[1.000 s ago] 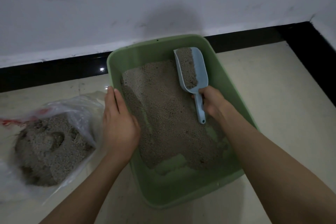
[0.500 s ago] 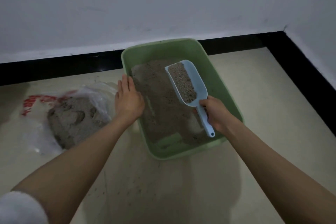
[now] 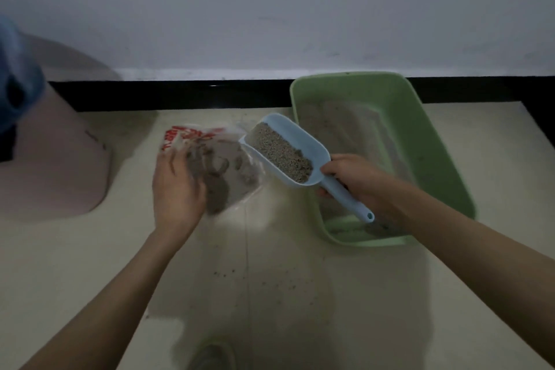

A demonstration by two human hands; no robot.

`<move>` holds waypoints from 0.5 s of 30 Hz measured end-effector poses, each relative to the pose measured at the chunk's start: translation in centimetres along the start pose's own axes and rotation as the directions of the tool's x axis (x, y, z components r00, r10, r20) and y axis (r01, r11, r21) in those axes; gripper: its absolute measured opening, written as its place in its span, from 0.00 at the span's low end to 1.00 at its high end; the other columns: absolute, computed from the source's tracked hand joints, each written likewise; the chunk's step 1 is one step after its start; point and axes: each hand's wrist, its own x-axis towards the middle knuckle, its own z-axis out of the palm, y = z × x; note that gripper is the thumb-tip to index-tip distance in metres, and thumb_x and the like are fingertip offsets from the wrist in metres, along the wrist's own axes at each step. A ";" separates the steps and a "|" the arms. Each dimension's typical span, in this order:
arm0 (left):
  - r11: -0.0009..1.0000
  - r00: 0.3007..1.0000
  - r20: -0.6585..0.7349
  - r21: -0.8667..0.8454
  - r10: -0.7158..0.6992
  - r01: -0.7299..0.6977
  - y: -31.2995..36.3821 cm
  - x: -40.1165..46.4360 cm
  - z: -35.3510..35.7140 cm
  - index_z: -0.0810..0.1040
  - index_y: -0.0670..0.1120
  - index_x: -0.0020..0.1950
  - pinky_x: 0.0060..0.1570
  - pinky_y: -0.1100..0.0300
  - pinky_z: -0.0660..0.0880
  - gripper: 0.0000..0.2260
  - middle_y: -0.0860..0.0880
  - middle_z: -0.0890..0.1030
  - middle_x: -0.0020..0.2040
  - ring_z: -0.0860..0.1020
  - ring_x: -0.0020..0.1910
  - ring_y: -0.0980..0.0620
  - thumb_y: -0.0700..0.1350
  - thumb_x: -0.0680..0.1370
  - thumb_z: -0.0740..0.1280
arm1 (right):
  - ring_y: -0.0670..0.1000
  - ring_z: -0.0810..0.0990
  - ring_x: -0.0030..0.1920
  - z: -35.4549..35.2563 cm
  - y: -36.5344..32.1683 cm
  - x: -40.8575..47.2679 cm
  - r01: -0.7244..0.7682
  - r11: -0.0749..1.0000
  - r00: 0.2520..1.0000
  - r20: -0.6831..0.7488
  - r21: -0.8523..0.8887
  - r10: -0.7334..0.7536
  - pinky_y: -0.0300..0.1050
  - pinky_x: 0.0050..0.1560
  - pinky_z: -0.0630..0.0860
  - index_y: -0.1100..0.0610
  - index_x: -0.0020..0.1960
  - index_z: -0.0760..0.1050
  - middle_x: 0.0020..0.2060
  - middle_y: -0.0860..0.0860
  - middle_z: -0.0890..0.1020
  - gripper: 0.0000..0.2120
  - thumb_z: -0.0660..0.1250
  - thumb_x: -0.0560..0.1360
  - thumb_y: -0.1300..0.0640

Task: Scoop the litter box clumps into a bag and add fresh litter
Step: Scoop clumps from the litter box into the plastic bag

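Dim light, head view looking down at a pale tiled floor (image 3: 270,294) against a white wall (image 3: 270,9) with a black baseboard (image 3: 180,94). My right hand (image 3: 357,179) is wrapped around the handle of the light blue scoop (image 3: 288,150); fingers curled on it, grip firm. The scoop is loaded with grey litter (image 3: 282,153) and sits level-ish, its open mouth pointing left and hanging over the right edge of the clear plastic bag (image 3: 210,159). The bag lies on the floor left of the green litter box (image 3: 432,141), red print on its far side, a heap of grey clumped litter inside. My left hand (image 3: 175,189) is at the bag's near-left edge, fingers reaching forward onto the plastic; motion blur there, so I cannot tell whether it pinches the film or only rests on it. The box stands by the baseboard, a thin layer of litter spread across its bottom. Loose grains scattered on the floor in front of me. A large pinkish object (image 3: 57,159) sits at far left.
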 end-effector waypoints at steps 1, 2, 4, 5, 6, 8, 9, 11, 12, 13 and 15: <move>0.994 0.994 0.024 -0.029 -0.109 0.109 -0.9 0.0 -0.4 0.61 0.36 0.71 0.67 0.44 0.63 0.30 0.33 0.64 0.68 0.63 0.68 0.35 0.40 0.73 0.68 | 0.50 0.79 0.29 1.2 -0.7 0.2 -0.020 0.999 0.999 0.029 -0.037 0.021 0.42 0.32 0.77 0.65 0.49 0.75 0.36 0.58 0.78 0.07 0.59 0.76 0.65; 0.971 0.973 0.068 -0.076 -0.221 0.226 -1.6 0.0 -0.6 0.56 0.36 0.73 0.67 0.45 0.63 0.33 0.33 0.61 0.70 0.62 0.69 0.35 0.44 0.74 0.68 | 0.50 0.79 0.28 2.4 -1.5 0.5 -0.036 0.996 0.998 0.055 -0.078 0.040 0.43 0.32 0.77 0.65 0.50 0.74 0.35 0.58 0.78 0.07 0.59 0.77 0.64; 0.888 0.901 0.175 -0.177 -0.396 0.424 -2.1 0.1 -0.8 0.49 0.39 0.75 0.65 0.46 0.64 0.39 0.35 0.57 0.72 0.62 0.69 0.36 0.49 0.74 0.69 | 0.51 0.79 0.30 4.7 -2.9 0.9 -0.045 0.987 0.994 0.096 -0.156 0.060 0.44 0.33 0.76 0.66 0.55 0.72 0.34 0.58 0.77 0.09 0.57 0.78 0.64; 0.850 0.871 0.218 -0.213 -0.440 0.482 -2.1 0.2 -0.8 0.47 0.40 0.76 0.63 0.46 0.65 0.41 0.35 0.57 0.72 0.64 0.68 0.36 0.50 0.73 0.70 | 0.52 0.78 0.31 5.8 -3.6 1.2 -0.039 0.979 0.992 0.108 -0.198 0.062 0.44 0.33 0.75 0.67 0.58 0.71 0.34 0.58 0.77 0.11 0.57 0.78 0.64; 0.821 0.851 0.246 -0.242 -0.464 0.518 -2.1 0.3 -0.8 0.46 0.41 0.76 0.62 0.47 0.67 0.43 0.35 0.59 0.72 0.65 0.67 0.36 0.50 0.73 0.71 | 0.51 0.77 0.30 6.8 -4.3 1.4 -0.023 0.967 0.992 0.113 -0.252 0.053 0.43 0.32 0.75 0.68 0.61 0.69 0.34 0.58 0.76 0.13 0.56 0.79 0.64; 0.776 0.826 0.271 -0.290 -0.494 0.560 -2.3 0.6 -0.5 0.46 0.40 0.76 0.59 0.48 0.69 0.42 0.34 0.67 0.69 0.69 0.64 0.35 0.48 0.73 0.71 | 0.51 0.76 0.30 8.6 -5.8 1.8 0.042 0.917 0.994 0.108 -0.396 0.001 0.42 0.31 0.74 0.69 0.64 0.68 0.33 0.58 0.76 0.16 0.56 0.79 0.63; 0.756 0.812 0.277 -0.301 -0.514 0.581 -2.3 0.8 -0.5 0.48 0.40 0.75 0.58 0.49 0.70 0.40 0.33 0.70 0.66 0.71 0.62 0.35 0.47 0.73 0.70 | 0.51 0.77 0.31 9.2 -6.5 1.8 0.083 0.879 0.993 0.112 -0.469 -0.035 0.42 0.32 0.75 0.69 0.63 0.68 0.33 0.57 0.76 0.15 0.56 0.79 0.63; 0.750 0.805 0.256 -0.295 -0.535 0.592 -2.5 1.1 -0.4 0.54 0.40 0.74 0.56 0.50 0.70 0.34 0.34 0.74 0.62 0.73 0.60 0.35 0.44 0.75 0.68 | 0.55 0.79 0.38 10.3 -7.7 1.4 0.180 0.760 0.983 0.146 -0.624 -0.113 0.46 0.38 0.77 0.67 0.59 0.71 0.39 0.59 0.79 0.12 0.57 0.78 0.64; 0.761 0.814 0.239 -0.289 -0.530 0.580 -2.7 1.2 -0.5 0.57 0.40 0.73 0.56 0.51 0.70 0.31 0.34 0.76 0.60 0.73 0.60 0.36 0.44 0.75 0.67 | 0.57 0.79 0.43 10.6 -8.1 1.0 0.226 0.657 0.974 0.163 -0.719 -0.156 0.47 0.40 0.77 0.65 0.57 0.72 0.45 0.60 0.80 0.10 0.57 0.78 0.63; 0.774 0.825 0.220 -0.286 -0.521 0.565 -2.8 1.2 -0.6 0.60 0.40 0.72 0.56 0.51 0.70 0.28 0.35 0.77 0.59 0.73 0.60 0.36 0.43 0.75 0.67 | 0.58 0.78 0.48 10.8 -8.5 0.5 0.260 0.531 0.962 0.171 -0.807 -0.212 0.47 0.41 0.74 0.62 0.57 0.71 0.52 0.59 0.79 0.10 0.58 0.77 0.62; 0.789 0.839 0.193 -0.286 -0.508 0.543 -3.2 1.1 -0.9 0.65 0.40 0.69 0.56 0.53 0.69 0.24 0.36 0.79 0.55 0.74 0.59 0.37 0.43 0.75 0.66 | 0.58 0.75 0.57 11.0 -8.6 0.0 0.283 0.284 0.921 0.177 -0.916 -0.348 0.47 0.46 0.69 0.59 0.65 0.66 0.61 0.57 0.74 0.17 0.61 0.77 0.58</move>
